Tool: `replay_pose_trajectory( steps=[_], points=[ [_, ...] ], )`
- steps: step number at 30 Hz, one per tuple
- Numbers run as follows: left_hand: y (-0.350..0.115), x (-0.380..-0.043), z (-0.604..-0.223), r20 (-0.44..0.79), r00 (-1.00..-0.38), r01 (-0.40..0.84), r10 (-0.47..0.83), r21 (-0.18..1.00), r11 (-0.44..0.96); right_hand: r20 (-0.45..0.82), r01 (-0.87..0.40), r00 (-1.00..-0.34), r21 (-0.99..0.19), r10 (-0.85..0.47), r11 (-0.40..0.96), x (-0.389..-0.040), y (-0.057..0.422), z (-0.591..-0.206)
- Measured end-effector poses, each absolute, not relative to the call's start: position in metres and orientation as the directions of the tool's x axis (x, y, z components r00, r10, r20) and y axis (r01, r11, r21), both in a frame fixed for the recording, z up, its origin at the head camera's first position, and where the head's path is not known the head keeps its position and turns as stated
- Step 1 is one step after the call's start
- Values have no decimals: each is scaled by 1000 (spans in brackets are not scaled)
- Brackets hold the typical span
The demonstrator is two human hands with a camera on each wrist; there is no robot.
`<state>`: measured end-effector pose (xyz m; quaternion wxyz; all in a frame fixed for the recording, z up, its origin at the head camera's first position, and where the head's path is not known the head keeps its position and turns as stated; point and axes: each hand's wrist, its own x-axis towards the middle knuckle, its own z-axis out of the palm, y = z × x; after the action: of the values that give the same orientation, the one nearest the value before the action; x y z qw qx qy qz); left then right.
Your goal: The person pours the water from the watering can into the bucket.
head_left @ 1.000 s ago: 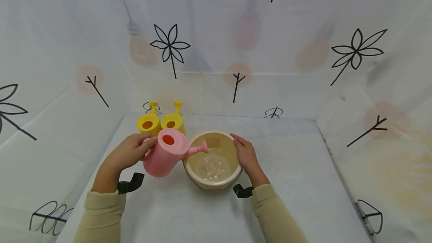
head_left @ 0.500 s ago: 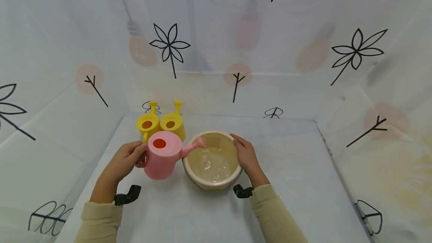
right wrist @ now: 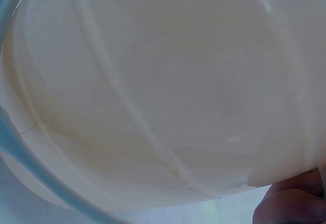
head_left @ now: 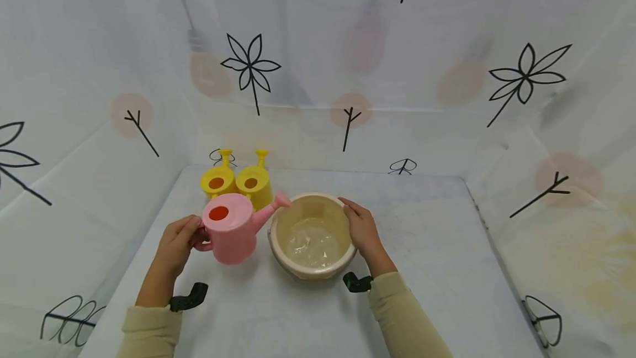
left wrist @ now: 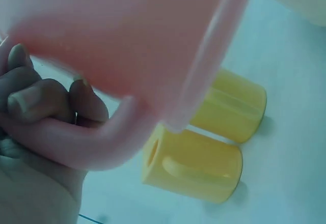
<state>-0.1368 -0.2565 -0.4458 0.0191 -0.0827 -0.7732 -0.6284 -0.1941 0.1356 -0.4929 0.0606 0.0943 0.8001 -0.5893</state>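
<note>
My left hand (head_left: 175, 245) grips the handle of a pink watering can (head_left: 231, 233), fingers curled through the loop in the left wrist view. The can hangs nearly upright over the table, its spout rising to the right with the rose (head_left: 282, 199) at the bucket's left rim. A round cream bucket (head_left: 313, 274) stands in the middle with rippling water (head_left: 310, 245) in it. At its right side my right hand (head_left: 365, 231) holds the rim. In the right wrist view the bucket's wall (right wrist: 193, 81) fills most of the picture, with curled fingers (right wrist: 290, 203) at the lower right.
Two yellow watering cans (head_left: 218, 181) stand side by side behind the pink one, spouts toward the back. A white cloth-covered table (head_left: 427, 247) lies under everything, with printed fabric walls (head_left: 318, 70) at the back and sides.
My left hand has drawn the pink watering can left, and its tilt toward the bucket has eased, lifting the spout from over the water to the rim. The right hand has stayed put.
</note>
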Motion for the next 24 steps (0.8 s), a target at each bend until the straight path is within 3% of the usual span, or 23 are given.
replay_pose_trajectory(
  steps=[12,24],
  points=[
    [-264,-138,-453,91,-989,113,114,972,206,-206,216,-976,-933,65,289,-195,137,-493],
    [-283,-134,-472,-4,-991,-33,-132,976,215,-208,218,-976,-936,67,275,-195,135,-492]
  ],
)
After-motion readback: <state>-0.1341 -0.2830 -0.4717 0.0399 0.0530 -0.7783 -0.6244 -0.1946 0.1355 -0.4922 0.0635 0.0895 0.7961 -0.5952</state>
